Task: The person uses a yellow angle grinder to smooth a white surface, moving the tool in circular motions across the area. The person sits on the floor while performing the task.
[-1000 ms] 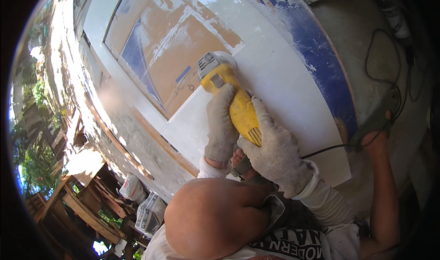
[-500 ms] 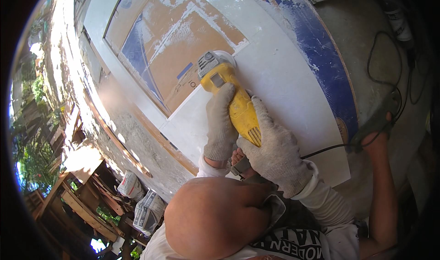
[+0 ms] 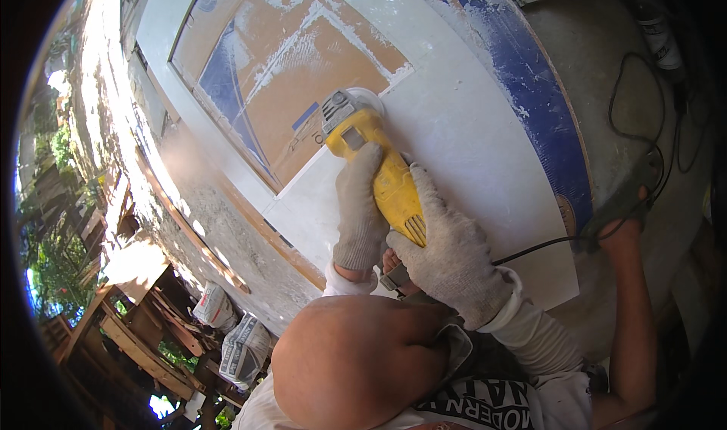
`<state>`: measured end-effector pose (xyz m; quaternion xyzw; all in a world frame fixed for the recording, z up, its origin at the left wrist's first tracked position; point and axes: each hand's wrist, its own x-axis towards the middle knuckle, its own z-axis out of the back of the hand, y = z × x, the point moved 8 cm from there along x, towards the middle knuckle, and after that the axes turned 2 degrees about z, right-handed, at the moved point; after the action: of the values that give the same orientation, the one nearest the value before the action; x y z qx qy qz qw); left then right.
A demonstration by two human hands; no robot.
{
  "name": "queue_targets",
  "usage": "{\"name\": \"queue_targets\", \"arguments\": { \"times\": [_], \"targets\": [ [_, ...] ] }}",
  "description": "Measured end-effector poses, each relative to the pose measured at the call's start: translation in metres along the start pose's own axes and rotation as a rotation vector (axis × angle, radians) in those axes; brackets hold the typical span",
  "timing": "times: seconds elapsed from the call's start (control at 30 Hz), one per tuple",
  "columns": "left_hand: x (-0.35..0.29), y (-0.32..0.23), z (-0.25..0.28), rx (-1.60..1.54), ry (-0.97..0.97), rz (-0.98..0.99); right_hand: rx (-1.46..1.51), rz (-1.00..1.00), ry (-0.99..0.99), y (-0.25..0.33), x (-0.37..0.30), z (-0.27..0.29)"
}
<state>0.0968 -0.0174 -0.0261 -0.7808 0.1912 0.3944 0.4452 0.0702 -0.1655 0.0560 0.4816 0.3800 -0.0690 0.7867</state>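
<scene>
Both my hands wear pale knit gloves and grip a yellow angle grinder (image 3: 397,187). My left hand (image 3: 360,203) wraps its body just behind the grey head, while my right hand (image 3: 454,252) closes round the rear end. A pale disc (image 3: 369,100) shows partly beyond the head; the rest is hidden. The disc lies at the white panel's (image 3: 469,142) surface, near the lower corner of a brown, white-smeared rectangle (image 3: 326,66). From the rear of the grinder a black cord (image 3: 534,248) runs right.
My bare knee (image 3: 348,354) fills the lower middle, and my sandalled foot (image 3: 625,218) stands right, beside the cord. A blue, white-smeared strip (image 3: 541,81) curves along the panel's right side. Wooden scraps (image 3: 144,339) and sacks (image 3: 246,347) lie at lower left. A bottle (image 3: 659,40) stands far right.
The grinder and both gloved hands have shifted slightly left and toward me across the white panel. My grip looks the same.
</scene>
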Motion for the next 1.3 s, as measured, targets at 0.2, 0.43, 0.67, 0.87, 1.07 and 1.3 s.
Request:
{"name": "queue_targets", "arguments": {
  "times": [0.2, 0.43, 0.67, 0.87, 1.07, 1.3],
  "targets": [
    [-0.001, -0.001, 0.004, -0.006, -0.003, 0.009, 0.001, 0.004, -0.051, 0.002, 0.0, 0.0],
    [-0.006, -0.003, 0.007, -0.006, -0.003, 0.0, -0.019, 0.016, -0.004, 0.002, 0.002, -0.008],
    [-0.007, -0.003, 0.014, -0.054, -0.012, 0.01, 0.003, 0.016, -0.018, 0.004, 0.002, -0.013],
    [-0.007, -0.004, 0.024, -0.083, -0.038, 0.014, 0.007, -0.006, 0.017, 0.008, 0.004, -0.017],
    [-0.013, -0.006, 0.039, -0.058, -0.076, -0.01, 0.058, 0.039, 0.044, 0.015, 0.006, -0.024],
    [-0.036, -0.015, 0.053, -0.161, -0.079, -0.111, -0.019, 0.131, 0.119, 0.024, -0.004, -0.038]
  ]
}}
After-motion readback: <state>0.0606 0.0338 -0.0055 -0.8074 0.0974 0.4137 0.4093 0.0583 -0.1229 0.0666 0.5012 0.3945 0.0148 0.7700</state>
